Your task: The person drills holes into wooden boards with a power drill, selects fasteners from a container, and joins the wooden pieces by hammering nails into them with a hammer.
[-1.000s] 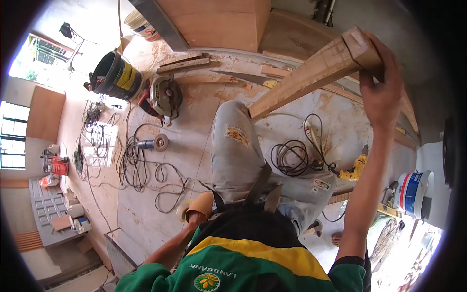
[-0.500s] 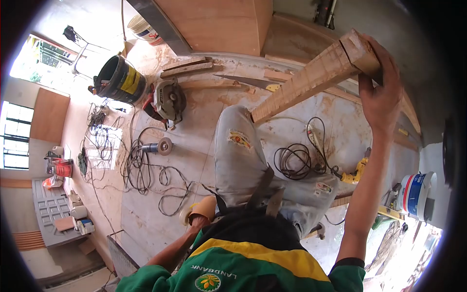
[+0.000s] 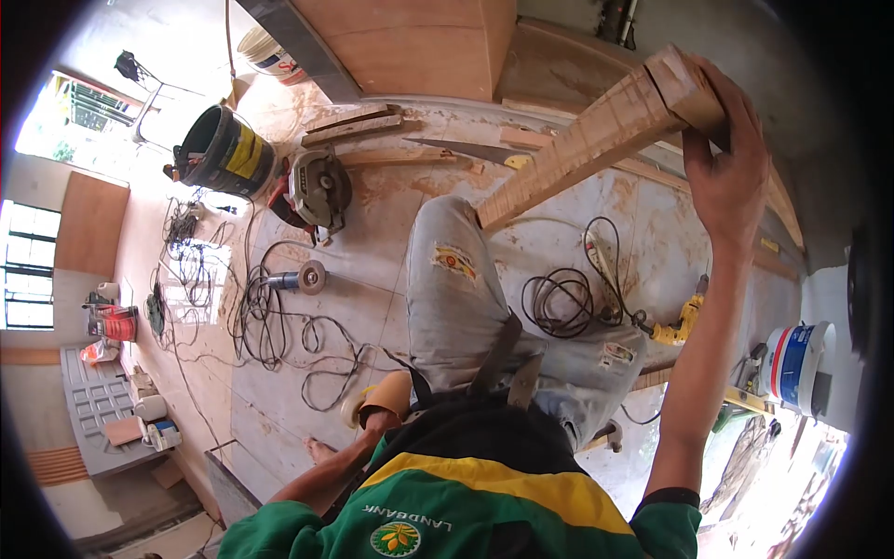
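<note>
A long wooden beam slants up from beside my bent knee to the upper right, with a dark line across it near its top end. My right hand grips that top end, thumb below and fingers over the far side. Low at my left side, my left hand is mostly hidden by a curved tan piece, with a pale yellowish round thing beside it. The left fingers do not show.
A circular saw, an angle grinder and tangled cords lie on the floor to the left. A black bucket stands behind them. At right are a yellow drill and a white-blue bucket. A handsaw lies beyond the knee.
My right hand and the beam's top end have shifted slightly up and left. A bare foot now shows beside my left forearm. My left hand has barely moved.
</note>
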Demonstrator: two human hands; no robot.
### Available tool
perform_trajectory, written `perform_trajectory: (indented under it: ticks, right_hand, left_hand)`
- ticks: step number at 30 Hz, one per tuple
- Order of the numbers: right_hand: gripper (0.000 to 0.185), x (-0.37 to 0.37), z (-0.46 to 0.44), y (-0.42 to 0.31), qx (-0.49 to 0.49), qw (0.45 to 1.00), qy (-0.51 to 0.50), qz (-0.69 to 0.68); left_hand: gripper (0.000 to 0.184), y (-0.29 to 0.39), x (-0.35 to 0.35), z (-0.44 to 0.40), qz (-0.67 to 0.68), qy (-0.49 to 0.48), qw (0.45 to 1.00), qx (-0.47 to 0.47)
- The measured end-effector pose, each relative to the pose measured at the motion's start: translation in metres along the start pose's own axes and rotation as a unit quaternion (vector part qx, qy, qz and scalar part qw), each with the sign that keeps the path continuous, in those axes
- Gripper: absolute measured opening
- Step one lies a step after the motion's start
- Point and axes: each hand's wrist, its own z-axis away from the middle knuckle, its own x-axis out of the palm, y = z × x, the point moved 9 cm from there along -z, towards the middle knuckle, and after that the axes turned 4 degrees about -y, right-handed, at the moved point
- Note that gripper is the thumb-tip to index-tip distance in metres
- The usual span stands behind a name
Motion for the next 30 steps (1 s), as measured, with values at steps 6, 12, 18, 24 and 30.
perform_trajectory:
  ticks: [6, 12, 18, 24, 30]
  right_hand:
    - [0.064, 0.000, 0.000, -0.002, 0.036, 0.998, 0.012, -0.043]
    - [0.066, -0.001, -0.001, -0.001, 0.026, 0.999, 0.018, -0.012]
    - [0.066, -0.001, -0.001, -0.004, 0.004, 1.000, 0.020, -0.013]
    - [0.066, 0.000, -0.002, -0.001, 0.014, 0.999, 0.016, -0.026]
    - [0.063, 0.001, 0.002, 0.000, -0.013, 0.999, 0.029, -0.044]
  left_hand:
    - [0.028, -0.007, -0.003, -0.001, -0.005, 0.004, 1.000, 0.008]
    - [0.028, -0.011, -0.002, 0.006, -0.010, 0.003, 1.000, 0.013]
    - [0.029, -0.013, 0.002, 0.010, -0.013, 0.008, 1.000, 0.016]
    - [0.030, -0.018, -0.003, 0.003, -0.012, 0.042, 0.997, 0.065]
    - [0.027, 0.052, -0.121, 0.048, 0.114, 0.038, 0.980, 0.157]
